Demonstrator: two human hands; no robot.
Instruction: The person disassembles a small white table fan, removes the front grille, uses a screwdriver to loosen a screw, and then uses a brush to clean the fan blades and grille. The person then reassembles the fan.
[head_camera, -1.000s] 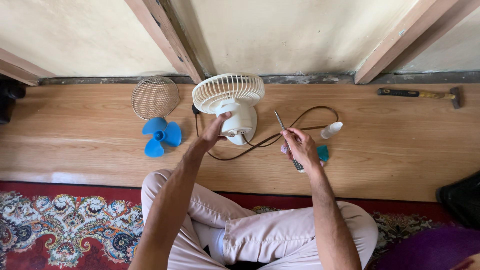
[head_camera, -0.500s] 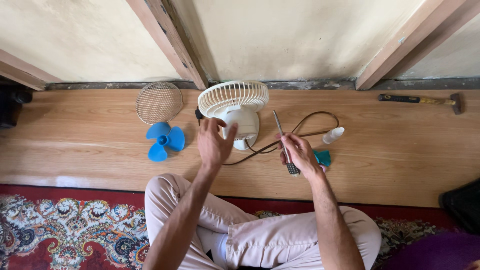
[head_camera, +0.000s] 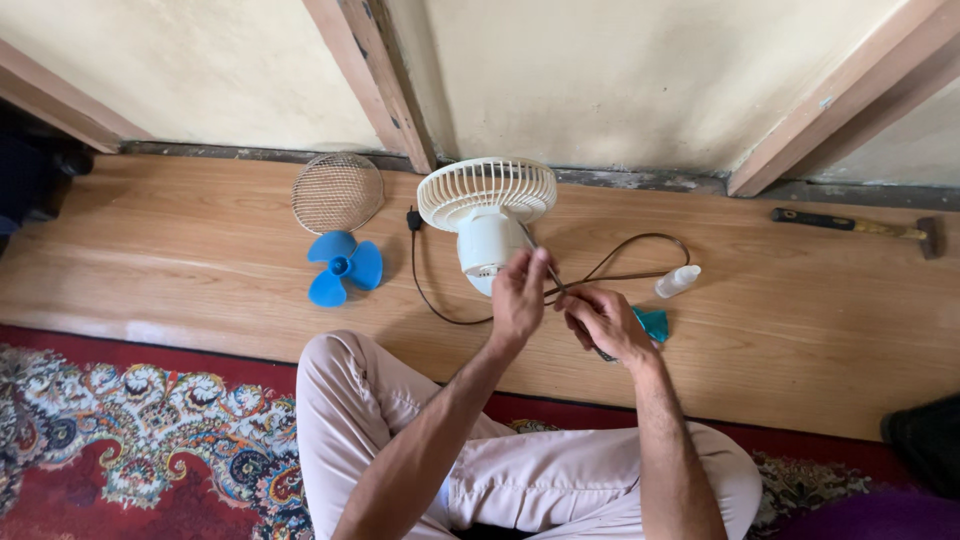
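Wooden floorboards run along a cream wall, and at their middle stands the small white fan (head_camera: 487, 215), its rear grille facing up and its motor housing turned toward you. Your left hand (head_camera: 519, 297) rests against that housing, fingers curled, seemingly pinching the shaft of the screwdriver (head_camera: 565, 298) near its tip, while your right hand (head_camera: 605, 322) is wrapped closed around the tool's dark handle. By the look of it, you are setting the tip to a fastener on the back of the housing; the screw itself is hidden behind your fingers. Seating the blade squarely seems to call for a steady left hand and a straight push from the right. The fan's black cord (head_camera: 620, 262) loops across the boards just behind your hands. A small white bottle (head_camera: 677, 281) and a teal object (head_camera: 655, 323) lie beside your right hand. Further left sit the blue fan blade (head_camera: 342, 267) and the round mesh guard (head_camera: 337, 192), both off the fan. A hammer (head_camera: 858, 226) lies well apart at right, and a patterned red rug (head_camera: 140, 440) covers the floor beneath your legs.
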